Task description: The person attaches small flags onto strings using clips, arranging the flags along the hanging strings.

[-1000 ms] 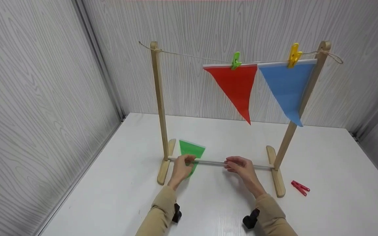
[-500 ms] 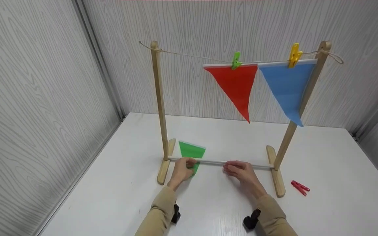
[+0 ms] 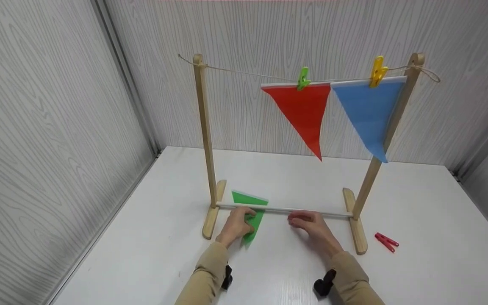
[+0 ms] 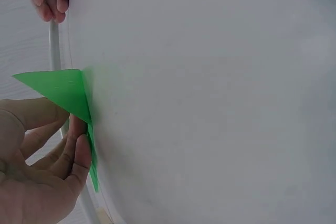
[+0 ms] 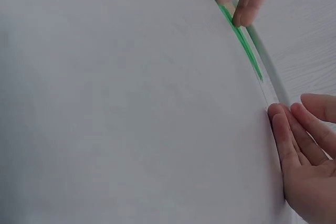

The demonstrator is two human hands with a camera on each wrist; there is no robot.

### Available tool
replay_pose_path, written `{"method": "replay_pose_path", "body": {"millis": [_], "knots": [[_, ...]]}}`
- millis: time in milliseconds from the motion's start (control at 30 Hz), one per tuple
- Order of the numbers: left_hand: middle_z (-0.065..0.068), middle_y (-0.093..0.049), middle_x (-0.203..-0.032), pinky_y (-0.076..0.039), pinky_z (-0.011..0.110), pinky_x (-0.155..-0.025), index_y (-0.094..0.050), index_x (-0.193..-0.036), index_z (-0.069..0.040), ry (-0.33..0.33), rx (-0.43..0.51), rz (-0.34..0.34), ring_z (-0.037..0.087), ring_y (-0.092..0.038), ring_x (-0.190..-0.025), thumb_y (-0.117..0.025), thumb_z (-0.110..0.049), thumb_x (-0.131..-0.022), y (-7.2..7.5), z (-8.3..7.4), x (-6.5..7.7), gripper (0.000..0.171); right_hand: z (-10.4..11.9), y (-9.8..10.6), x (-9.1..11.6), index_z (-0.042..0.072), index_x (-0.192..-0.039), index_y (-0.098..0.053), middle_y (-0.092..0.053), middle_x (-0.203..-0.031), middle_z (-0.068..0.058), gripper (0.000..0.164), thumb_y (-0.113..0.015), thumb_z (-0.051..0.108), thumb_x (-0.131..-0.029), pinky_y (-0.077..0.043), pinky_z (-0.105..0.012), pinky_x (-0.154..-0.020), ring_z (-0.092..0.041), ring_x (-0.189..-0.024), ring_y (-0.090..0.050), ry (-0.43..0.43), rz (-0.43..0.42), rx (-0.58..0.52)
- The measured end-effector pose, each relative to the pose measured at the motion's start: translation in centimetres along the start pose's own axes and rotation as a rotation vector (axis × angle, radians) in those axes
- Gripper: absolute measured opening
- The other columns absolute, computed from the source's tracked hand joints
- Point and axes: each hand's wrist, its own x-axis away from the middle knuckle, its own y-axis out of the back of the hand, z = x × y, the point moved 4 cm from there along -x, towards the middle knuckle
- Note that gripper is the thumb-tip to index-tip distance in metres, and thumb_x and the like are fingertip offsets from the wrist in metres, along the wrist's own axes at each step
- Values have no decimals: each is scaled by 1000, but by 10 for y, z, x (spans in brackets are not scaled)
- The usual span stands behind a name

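In the head view, a green pennant (image 3: 256,220) lies under the white crossbar (image 3: 275,209) of a wooden stand, its pale top edge on the far side. My left hand (image 3: 236,226) is over it, thumb and forefinger apart. The left wrist view shows several fingertips (image 4: 81,156) pressing the green pennant (image 4: 63,90) to the table, its pointed end bent up. Farther right, my right hand (image 3: 311,224) rests beside the crossbar with loosely bent fingers. In the right wrist view these fingers (image 5: 283,135) hold nothing.
Two wooden posts (image 3: 204,127) carry a string (image 3: 248,73). A red pennant (image 3: 302,112) hangs from it by a green clip (image 3: 303,79), a blue pennant (image 3: 367,112) by a yellow clip (image 3: 378,72). A red clothespin (image 3: 386,242) lies right of the stand.
The green pennant has slid toward me under the crossbar with my left hand. The left thumb and forefinger have spread. My right hand has lowered slightly toward me.
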Motion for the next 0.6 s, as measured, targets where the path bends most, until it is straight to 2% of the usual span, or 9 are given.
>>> {"method": "replay_pose_path", "body": {"millis": [133,367,600], "knots": [[21,-57,-136,-43,56,-109,-61,-128,0,-6,-56,37,38,-52,-128,-80,0,-81,-2,1,3,51,-1,0,1,-11,-128,-59,-66,-125,-25,37,-63,11,-99,-54,-21,-93,-11,-105,-67,5,-5,24],[19,-56,-140,-42,56,-110,-58,-137,-5,-48,-135,93,38,-52,-129,-84,-10,-80,-3,0,5,63,-3,0,2,-12,-128,-59,-67,-123,-24,38,-63,12,-99,-54,-21,-92,-8,-103,-68,19,2,31],[15,-65,-133,-40,54,-111,-66,-127,-4,-181,-188,111,36,-54,-128,-88,-10,-75,-4,-7,2,57,-1,1,0,-12,-128,-59,-66,-124,-27,39,-64,12,-98,-53,-21,-89,-9,-100,-67,14,-4,68]]}}
